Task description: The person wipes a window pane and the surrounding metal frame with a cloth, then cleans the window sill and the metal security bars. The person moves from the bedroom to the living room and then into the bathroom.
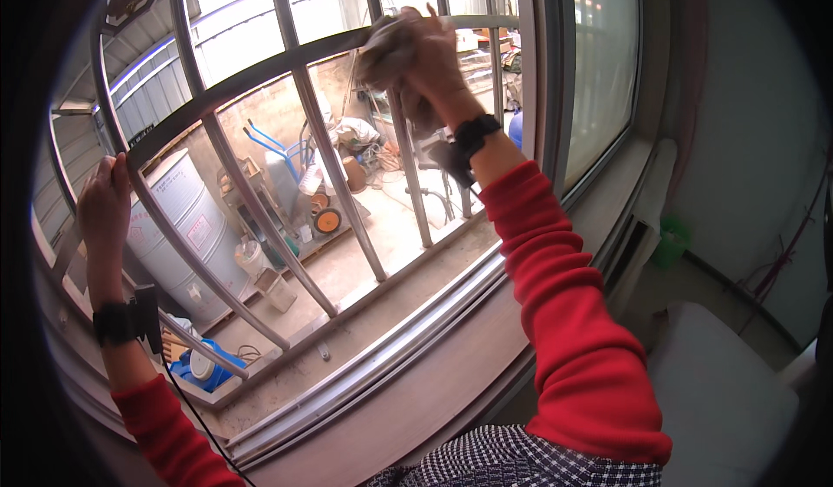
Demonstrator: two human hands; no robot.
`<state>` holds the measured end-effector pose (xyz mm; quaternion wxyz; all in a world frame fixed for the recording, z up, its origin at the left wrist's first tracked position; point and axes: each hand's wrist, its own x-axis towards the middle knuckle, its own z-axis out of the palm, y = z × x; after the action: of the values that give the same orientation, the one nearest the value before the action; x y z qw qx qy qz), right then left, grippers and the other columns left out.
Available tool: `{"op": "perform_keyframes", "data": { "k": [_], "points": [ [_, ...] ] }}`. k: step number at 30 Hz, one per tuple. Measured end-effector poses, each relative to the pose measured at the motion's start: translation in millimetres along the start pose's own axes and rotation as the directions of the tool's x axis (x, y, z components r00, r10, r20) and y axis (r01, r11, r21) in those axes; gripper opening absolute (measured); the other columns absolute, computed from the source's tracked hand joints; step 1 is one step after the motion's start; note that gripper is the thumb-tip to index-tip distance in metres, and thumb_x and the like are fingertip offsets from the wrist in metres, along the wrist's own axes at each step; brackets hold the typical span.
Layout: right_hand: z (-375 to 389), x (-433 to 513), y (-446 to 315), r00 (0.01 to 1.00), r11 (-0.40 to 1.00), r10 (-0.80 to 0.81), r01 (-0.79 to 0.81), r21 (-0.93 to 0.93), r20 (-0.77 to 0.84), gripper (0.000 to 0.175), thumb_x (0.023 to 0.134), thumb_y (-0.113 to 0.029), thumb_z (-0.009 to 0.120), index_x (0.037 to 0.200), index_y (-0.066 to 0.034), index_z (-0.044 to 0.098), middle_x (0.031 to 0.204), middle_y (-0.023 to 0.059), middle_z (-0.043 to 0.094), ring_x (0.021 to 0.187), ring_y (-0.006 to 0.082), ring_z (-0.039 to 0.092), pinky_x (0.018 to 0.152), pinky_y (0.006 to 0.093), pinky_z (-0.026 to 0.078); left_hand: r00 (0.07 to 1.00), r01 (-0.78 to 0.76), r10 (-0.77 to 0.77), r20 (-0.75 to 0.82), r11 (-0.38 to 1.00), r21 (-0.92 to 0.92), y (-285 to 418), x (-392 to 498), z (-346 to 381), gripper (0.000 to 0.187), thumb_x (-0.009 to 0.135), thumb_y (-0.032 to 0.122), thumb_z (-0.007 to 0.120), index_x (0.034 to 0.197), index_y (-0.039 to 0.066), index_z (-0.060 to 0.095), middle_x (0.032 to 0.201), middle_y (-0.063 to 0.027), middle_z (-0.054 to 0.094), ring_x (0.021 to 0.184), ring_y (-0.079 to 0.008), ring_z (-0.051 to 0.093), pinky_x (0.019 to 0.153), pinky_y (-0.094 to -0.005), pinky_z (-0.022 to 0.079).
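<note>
My right hand [436, 60] presses a grey-brown cloth [385, 54] against the horizontal crossbar [247, 82] of a metal window grille, near the upper middle. Part of the cloth hangs below the palm, and it looks slightly blurred. At the far left, my left hand [104, 204] grips the grille where an upright bar [172, 239] meets the crossbar; some of its fingers are hidden behind the metal. Both wrists wear black bands, and a black cable runs down from the left one.
Below the grille lie a dusty outer ledge [338, 347], a sliding-window track [371, 334] and the inner sill [403, 373]. A frosted glass pane [602, 64] stands at right. Beyond the bars are a large drum [189, 226] and a blue hand truck [280, 152]. A pale seat [709, 389] is lower right.
</note>
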<state>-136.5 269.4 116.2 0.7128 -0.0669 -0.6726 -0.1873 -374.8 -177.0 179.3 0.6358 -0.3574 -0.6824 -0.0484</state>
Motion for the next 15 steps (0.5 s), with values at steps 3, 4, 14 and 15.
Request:
{"op": "perform_keyframes", "data": {
  "k": [3, 4, 14, 15],
  "points": [
    [-7.1, 7.9, 60.2, 0.965, 0.931, 0.261, -0.247, -0.27, 0.014, 0.054, 0.072, -0.037, 0.066, 0.117, -0.0099, 0.053, 0.112, 0.0136, 0.057, 0.11, 0.0316, 0.049, 0.086, 0.0465, 0.04, 1.0, -0.009, 0.009, -0.002, 1.0, -0.01, -3.9, -1.7, 2.5, 0.038, 0.097, 0.036, 0.034, 0.083, 0.007, 0.054, 0.071, -0.0157, 0.06, 0.069, -0.0334, 0.061, 0.062, -0.0419, 0.048],
    [-9.8, 10.2, 77.2, 0.943, 0.914, 0.321, -0.333, -0.232, -0.091, 0.053, 0.073, -0.04, 0.067, 0.114, -0.0086, 0.054, 0.107, 0.0152, 0.058, 0.103, 0.0316, 0.053, 0.08, 0.0433, 0.045, 1.0, -0.012, 0.012, 0.006, 1.0, -0.008, -5.1, -1.7, 2.9, 0.038, 0.098, 0.036, 0.034, 0.083, 0.007, 0.054, 0.071, -0.0156, 0.06, 0.069, -0.0332, 0.061, 0.061, -0.0415, 0.049],
    [-15.6, -5.1, 116.4, 0.54, 0.479, 0.84, -0.782, 0.399, 0.049, 0.048, 0.092, -0.036, 0.044, 0.13, -0.0057, 0.041, 0.131, 0.0135, 0.046, 0.122, 0.024, 0.042, 0.102, 0.0326, 0.033, 0.997, -0.077, 0.075, -0.037, 0.995, -0.071, -12.4, -4.9, 4.5, 0.037, 0.099, 0.034, 0.033, 0.085, 0.006, 0.054, 0.07, -0.0147, 0.06, 0.066, -0.0314, 0.061, 0.057, -0.04, 0.048],
    [-11.1, -1.4, 117.9, 0.587, 0.545, 0.808, -0.772, 0.328, 0.04, 0.046, 0.092, -0.036, 0.044, 0.128, -0.0061, 0.044, 0.128, 0.0138, 0.049, 0.12, 0.0236, 0.044, 0.102, 0.0321, 0.034, 0.997, -0.076, 0.075, -0.026, 0.996, -0.055, -13.8, -5.0, 5.4, 0.037, 0.099, 0.034, 0.033, 0.085, 0.006, 0.054, 0.069, -0.0147, 0.06, 0.066, -0.0314, 0.061, 0.057, -0.0399, 0.048]
  ]
}}
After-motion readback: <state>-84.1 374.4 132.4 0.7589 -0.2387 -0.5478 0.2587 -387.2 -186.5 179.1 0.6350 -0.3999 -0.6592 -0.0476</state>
